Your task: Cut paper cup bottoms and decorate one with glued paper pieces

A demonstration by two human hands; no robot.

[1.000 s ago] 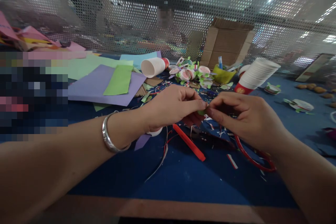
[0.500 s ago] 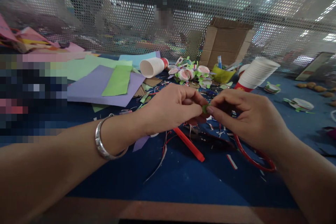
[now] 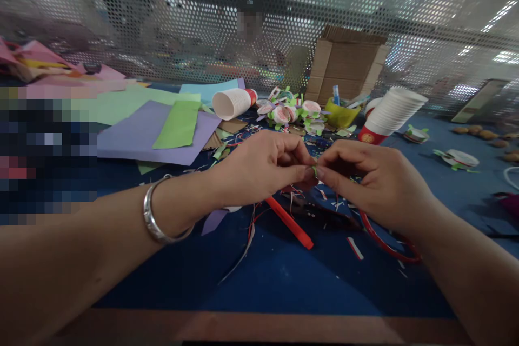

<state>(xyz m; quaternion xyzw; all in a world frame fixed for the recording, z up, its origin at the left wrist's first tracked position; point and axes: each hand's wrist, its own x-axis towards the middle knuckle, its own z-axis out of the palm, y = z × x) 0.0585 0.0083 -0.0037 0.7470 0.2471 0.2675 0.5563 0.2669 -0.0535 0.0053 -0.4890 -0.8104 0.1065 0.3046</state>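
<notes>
Between the fingertips of both hands is a small green paper piece (image 3: 315,171), mostly covered by the fingers. My left hand (image 3: 267,165), with a silver bangle (image 3: 151,215) at its wrist, pinches the piece from the left. From the other side my right hand (image 3: 365,178) pinches it with thumb and forefinger. Below the hands a red marker (image 3: 290,223) lies slanted on the blue table. Under my right hand the red handle loop (image 3: 375,238) of what looks like scissors shows; the rest is hidden or dark.
Purple paper (image 3: 133,132) and a green strip (image 3: 177,124) lie to the left. Stacked paper cups (image 3: 393,113), small paper turtles (image 3: 287,111), a yellow container (image 3: 341,114) and cardboard (image 3: 344,65) stand behind. Paper scraps litter the middle. A perforated metal screen (image 3: 182,21) closes the back.
The fingertips of both hands have come closer together around the green paper piece, which now shows less. The whole view has shifted slightly.
</notes>
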